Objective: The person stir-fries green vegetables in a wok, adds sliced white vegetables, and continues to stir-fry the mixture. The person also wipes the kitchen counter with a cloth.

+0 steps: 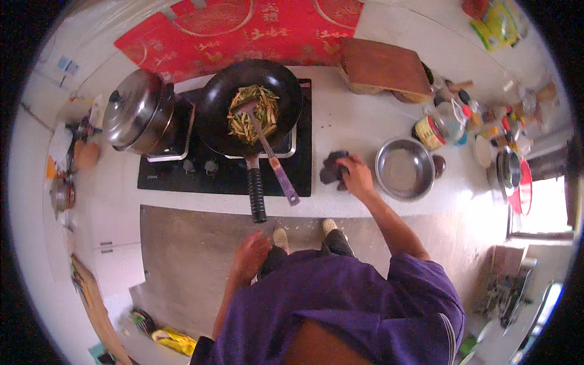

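Note:
My right hand (358, 175) is closed on a dark, crumpled cloth (331, 168) that lies on the white counter to the right of the stove. A steel bowl (401, 196) stands just beyond that hand's right side. In front of my body, below the counter edge, my left hand (250, 252) hangs with loosely bent fingers and holds nothing. Nearest to it is the black handle of a wok (210, 103) on the stove. Sliced, stick-shaped food (267, 106) fills the wok's bottom. A spatula (281, 176) with a purple handle rests in it, leaning over the rim.
A lidded steel pot (135, 112) occupies the left side of the black stove (164, 179). Behind the counter's right part stands a wooden board (386, 64). Several bottles and jars (431, 131) crowd the right end. A red patterned sheet (243, 33) covers the wall behind.

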### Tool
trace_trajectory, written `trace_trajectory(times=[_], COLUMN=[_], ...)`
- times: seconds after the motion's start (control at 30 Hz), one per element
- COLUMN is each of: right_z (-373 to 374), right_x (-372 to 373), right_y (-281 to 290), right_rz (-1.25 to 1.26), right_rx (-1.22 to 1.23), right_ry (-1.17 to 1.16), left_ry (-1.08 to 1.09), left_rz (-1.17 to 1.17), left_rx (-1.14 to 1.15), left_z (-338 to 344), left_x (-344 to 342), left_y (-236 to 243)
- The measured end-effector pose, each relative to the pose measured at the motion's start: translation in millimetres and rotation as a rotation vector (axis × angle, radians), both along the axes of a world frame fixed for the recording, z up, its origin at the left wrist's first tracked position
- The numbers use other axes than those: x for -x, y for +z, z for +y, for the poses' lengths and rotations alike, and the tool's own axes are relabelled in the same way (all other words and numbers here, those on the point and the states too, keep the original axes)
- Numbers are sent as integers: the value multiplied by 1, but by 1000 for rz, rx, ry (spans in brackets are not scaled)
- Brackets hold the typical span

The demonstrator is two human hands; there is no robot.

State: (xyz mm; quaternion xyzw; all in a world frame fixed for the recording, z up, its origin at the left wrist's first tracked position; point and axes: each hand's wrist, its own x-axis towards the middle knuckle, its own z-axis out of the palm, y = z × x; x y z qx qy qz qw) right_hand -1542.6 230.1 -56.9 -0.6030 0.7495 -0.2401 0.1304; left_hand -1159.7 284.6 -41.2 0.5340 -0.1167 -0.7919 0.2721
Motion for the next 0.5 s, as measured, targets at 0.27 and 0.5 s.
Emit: trace_trajectory(times=[0.27, 0.5], right_z=[-239, -292], right_x=[67, 46], right_y=[47, -75], right_rz=[136, 351], right_rx=[44, -128], right_ry=[155, 175], left_ry=[411, 577], left_rz=[88, 35], left_rx=[-144, -214], left_z=[109, 167], left_x=[38, 79], left_y=[-34, -22])
